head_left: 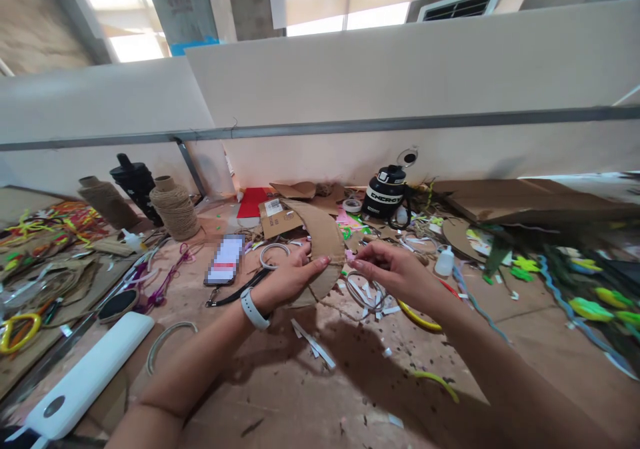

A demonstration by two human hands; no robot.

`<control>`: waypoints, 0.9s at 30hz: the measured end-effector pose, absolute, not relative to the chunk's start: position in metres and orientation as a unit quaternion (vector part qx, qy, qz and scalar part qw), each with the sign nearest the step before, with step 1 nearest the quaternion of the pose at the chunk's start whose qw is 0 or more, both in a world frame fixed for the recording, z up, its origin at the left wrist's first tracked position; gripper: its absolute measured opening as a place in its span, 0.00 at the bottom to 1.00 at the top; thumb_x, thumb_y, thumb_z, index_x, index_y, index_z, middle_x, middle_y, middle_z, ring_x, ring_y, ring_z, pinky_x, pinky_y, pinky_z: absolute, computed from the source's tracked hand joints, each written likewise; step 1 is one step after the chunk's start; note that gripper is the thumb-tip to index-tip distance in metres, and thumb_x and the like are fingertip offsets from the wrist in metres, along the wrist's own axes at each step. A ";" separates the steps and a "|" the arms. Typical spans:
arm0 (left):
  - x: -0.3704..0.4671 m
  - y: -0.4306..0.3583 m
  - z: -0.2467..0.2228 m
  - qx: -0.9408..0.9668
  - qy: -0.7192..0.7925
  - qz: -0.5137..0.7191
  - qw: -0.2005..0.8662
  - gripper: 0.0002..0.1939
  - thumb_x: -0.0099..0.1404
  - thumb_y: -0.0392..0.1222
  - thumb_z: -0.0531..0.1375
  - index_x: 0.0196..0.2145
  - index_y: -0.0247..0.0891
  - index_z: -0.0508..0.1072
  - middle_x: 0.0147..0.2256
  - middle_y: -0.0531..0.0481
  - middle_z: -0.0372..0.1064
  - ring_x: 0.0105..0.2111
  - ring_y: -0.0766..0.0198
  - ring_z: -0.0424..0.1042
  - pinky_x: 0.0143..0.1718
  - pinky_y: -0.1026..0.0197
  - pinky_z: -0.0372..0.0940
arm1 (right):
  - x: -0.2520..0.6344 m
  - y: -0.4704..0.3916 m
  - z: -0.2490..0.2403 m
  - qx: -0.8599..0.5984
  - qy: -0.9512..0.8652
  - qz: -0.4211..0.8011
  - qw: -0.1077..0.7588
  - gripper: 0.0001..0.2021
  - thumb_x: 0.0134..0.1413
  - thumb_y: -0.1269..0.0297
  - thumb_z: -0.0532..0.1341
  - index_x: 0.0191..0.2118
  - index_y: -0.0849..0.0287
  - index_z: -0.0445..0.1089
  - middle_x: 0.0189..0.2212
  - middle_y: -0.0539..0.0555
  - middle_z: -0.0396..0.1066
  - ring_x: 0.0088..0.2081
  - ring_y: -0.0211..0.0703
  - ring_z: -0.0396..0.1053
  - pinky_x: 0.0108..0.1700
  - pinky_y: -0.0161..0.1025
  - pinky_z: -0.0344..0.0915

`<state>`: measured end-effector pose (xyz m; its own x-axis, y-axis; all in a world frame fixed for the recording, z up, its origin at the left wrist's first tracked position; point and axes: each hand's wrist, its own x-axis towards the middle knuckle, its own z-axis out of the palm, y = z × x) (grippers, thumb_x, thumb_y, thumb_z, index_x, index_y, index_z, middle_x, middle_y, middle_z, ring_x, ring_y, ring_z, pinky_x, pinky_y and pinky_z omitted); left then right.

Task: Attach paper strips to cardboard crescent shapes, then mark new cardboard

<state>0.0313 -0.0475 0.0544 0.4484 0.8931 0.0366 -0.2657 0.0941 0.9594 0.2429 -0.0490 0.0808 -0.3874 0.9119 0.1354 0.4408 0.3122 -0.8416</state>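
Observation:
A curved, crescent-shaped piece of cardboard (325,232) is held up over the table by my left hand (295,272), its thumb lying on the front face and its fingers behind. Thin twine (338,261) crosses the cardboard near my thumb and runs to its right edge. There my right hand (387,266) is closed in a pinch on the twine, close beside the cardboard. A loose length of twine hangs below the piece. My left fingertips are mostly hidden behind the cardboard.
Spools of twine (175,209), a phone (225,260) and a white device (90,379) are at left. A black bottle (384,192) stands behind my hands. A small glue bottle (445,261), coiled cords (367,292) and paper scraps (314,344) lie around. A low white wall (400,82) rises behind.

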 end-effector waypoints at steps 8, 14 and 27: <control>0.033 -0.053 0.063 0.479 0.310 0.438 0.695 0.25 0.57 0.45 0.66 0.51 0.36 0.67 0.47 0.43 0.73 0.42 0.60 0.74 0.42 0.62 0.66 | 0.243 -0.050 0.085 -0.449 -0.762 0.358 0.299 0.18 0.55 0.48 0.59 0.28 0.60 0.71 0.21 0.47 0.58 0.24 0.35 0.53 0.24 0.34 0.48; 0.033 -0.053 0.064 0.467 0.321 0.453 0.688 0.24 0.56 0.43 0.66 0.49 0.37 0.68 0.46 0.44 0.73 0.39 0.62 0.74 0.42 0.61 0.66 | 0.244 -0.048 0.084 -0.434 -0.768 0.370 0.291 0.18 0.55 0.49 0.59 0.27 0.60 0.68 0.21 0.47 0.56 0.25 0.35 0.52 0.24 0.34 0.49; 0.040 -0.060 0.060 0.448 0.324 0.451 0.701 0.25 0.50 0.44 0.71 0.44 0.34 0.70 0.44 0.42 0.74 0.40 0.60 0.74 0.44 0.59 0.65 | 0.231 -0.046 0.073 -0.405 -0.719 0.500 0.261 0.19 0.52 0.44 0.59 0.34 0.58 0.66 0.20 0.45 0.61 0.20 0.33 0.57 0.20 0.32 0.54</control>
